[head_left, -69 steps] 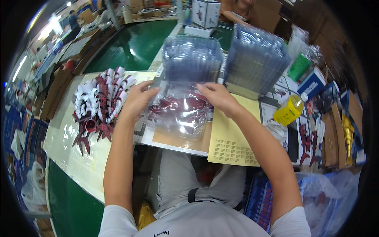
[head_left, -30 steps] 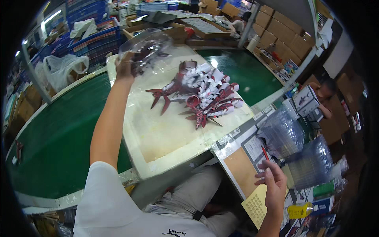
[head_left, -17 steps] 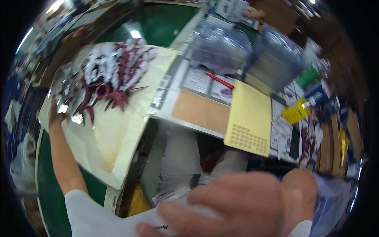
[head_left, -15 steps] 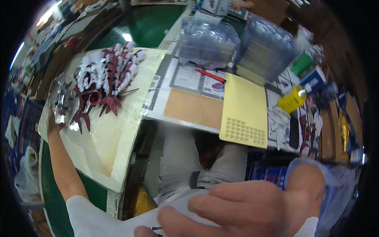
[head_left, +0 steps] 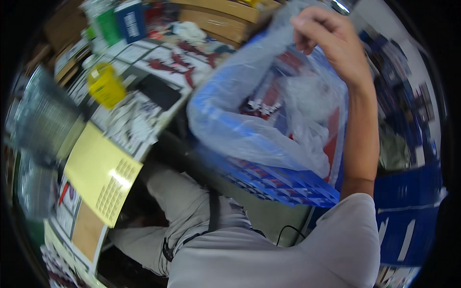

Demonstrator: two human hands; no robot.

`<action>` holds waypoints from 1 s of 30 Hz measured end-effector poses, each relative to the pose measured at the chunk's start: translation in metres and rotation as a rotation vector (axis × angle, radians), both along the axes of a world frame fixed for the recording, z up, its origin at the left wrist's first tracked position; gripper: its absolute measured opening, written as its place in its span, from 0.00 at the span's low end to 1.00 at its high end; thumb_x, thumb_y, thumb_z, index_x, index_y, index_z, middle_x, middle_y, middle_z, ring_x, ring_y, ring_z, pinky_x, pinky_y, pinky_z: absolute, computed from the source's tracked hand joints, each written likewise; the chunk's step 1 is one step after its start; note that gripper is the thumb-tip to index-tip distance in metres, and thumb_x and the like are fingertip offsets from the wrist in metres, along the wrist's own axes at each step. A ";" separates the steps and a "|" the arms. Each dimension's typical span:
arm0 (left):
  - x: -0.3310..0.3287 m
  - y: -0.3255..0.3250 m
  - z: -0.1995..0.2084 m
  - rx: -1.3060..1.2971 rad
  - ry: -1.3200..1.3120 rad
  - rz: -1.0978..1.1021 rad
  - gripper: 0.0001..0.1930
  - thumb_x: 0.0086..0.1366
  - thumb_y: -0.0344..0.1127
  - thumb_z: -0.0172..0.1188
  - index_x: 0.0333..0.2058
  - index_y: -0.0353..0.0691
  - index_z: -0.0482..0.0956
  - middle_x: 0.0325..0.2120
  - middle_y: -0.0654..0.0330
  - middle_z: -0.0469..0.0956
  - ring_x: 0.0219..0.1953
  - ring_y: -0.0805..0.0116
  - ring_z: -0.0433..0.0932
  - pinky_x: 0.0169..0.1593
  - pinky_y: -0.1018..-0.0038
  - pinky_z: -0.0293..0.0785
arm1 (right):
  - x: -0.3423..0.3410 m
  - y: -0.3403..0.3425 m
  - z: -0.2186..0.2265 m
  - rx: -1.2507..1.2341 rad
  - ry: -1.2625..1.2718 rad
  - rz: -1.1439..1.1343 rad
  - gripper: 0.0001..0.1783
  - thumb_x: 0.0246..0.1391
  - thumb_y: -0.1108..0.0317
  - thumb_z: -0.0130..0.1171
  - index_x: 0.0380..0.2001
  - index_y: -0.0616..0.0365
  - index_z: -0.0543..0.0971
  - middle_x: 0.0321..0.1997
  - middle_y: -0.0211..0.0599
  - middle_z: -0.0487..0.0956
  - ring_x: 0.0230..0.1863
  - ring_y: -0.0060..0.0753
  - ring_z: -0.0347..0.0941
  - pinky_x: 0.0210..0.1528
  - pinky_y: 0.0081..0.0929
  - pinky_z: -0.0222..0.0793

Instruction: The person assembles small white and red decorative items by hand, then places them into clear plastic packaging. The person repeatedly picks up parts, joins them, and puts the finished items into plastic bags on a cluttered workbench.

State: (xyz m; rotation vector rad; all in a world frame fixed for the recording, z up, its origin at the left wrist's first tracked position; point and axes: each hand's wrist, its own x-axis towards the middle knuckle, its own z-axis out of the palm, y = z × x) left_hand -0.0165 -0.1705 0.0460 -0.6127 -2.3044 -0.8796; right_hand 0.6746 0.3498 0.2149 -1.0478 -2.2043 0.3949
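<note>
My right hand [head_left: 324,38] is raised over the far rim of a blue plastic crate [head_left: 240,175], its fingers curled in; whatever they hold, if anything, is hidden. The crate is lined with a clear plastic bag [head_left: 221,125], whose edge comes up close behind the fingertips. Inside the liner lie a dark red piece with white patterning [head_left: 263,106] and crumpled clear plastic [head_left: 314,91]. My left hand is out of view.
Left of the crate, the table bears a yellow sheet [head_left: 98,168], a yellow bottle [head_left: 106,86], a black phone-like slab [head_left: 158,91], dark red pieces [head_left: 185,65] and stacked clear plastic trays [head_left: 45,115]. Dark blue boxes [head_left: 408,206] stand at the right.
The view has swung right, from the table to the crate. My right hand has moved from close before my body out over the crate. My left hand, earlier beside a clear bag, has left view.
</note>
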 end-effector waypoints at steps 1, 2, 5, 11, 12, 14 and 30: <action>0.024 0.013 0.001 -0.013 0.028 -0.035 0.17 0.72 0.39 0.66 0.50 0.31 0.84 0.37 0.50 0.85 0.38 0.61 0.83 0.43 0.67 0.82 | 0.029 0.013 -0.007 -0.236 -0.068 -0.140 0.12 0.67 0.59 0.64 0.38 0.57 0.85 0.32 0.32 0.84 0.30 0.22 0.80 0.33 0.21 0.76; 0.048 0.030 0.003 -0.025 0.036 -0.085 0.16 0.73 0.39 0.66 0.50 0.30 0.84 0.38 0.50 0.85 0.38 0.61 0.84 0.43 0.67 0.82 | 0.058 0.026 -0.026 -0.380 -0.138 -0.079 0.12 0.66 0.59 0.63 0.37 0.57 0.86 0.31 0.31 0.84 0.31 0.22 0.80 0.33 0.22 0.76; 0.105 0.089 0.000 -0.097 -0.138 -0.291 0.16 0.73 0.37 0.66 0.48 0.28 0.85 0.38 0.49 0.86 0.38 0.60 0.85 0.45 0.69 0.83 | 0.135 0.065 -0.102 -0.787 -0.358 -0.132 0.14 0.62 0.59 0.63 0.36 0.60 0.86 0.33 0.34 0.86 0.34 0.26 0.83 0.30 0.25 0.77; 0.186 0.206 -0.025 -0.296 -0.532 -0.531 0.16 0.75 0.37 0.61 0.52 0.28 0.84 0.40 0.47 0.86 0.40 0.59 0.85 0.45 0.66 0.84 | 0.216 0.141 -0.324 -0.633 -0.996 -0.246 0.12 0.55 0.63 0.64 0.37 0.61 0.86 0.34 0.44 0.87 0.32 0.36 0.84 0.36 0.34 0.81; 0.198 0.216 -0.022 -0.323 -0.554 -0.585 0.16 0.75 0.36 0.61 0.52 0.28 0.84 0.39 0.48 0.86 0.40 0.59 0.85 0.45 0.66 0.84 | 0.225 0.148 -0.351 -0.746 -0.794 -0.348 0.13 0.56 0.62 0.65 0.36 0.61 0.86 0.35 0.48 0.87 0.34 0.42 0.84 0.39 0.37 0.81; 0.221 0.231 -0.018 -0.370 -0.609 -0.621 0.17 0.75 0.37 0.62 0.52 0.28 0.84 0.38 0.49 0.86 0.38 0.60 0.84 0.45 0.67 0.83 | 0.229 0.151 -0.401 -1.000 -0.476 -0.613 0.16 0.56 0.58 0.66 0.34 0.62 0.86 0.37 0.54 0.87 0.38 0.53 0.85 0.44 0.45 0.81; 0.285 0.261 -0.030 -0.408 -0.812 -0.399 0.14 0.74 0.36 0.65 0.48 0.29 0.84 0.38 0.52 0.86 0.37 0.65 0.82 0.45 0.71 0.81 | 0.218 0.135 -0.458 -0.608 0.626 -0.836 0.20 0.61 0.60 0.60 0.51 0.61 0.81 0.38 0.44 0.86 0.33 0.37 0.85 0.31 0.37 0.81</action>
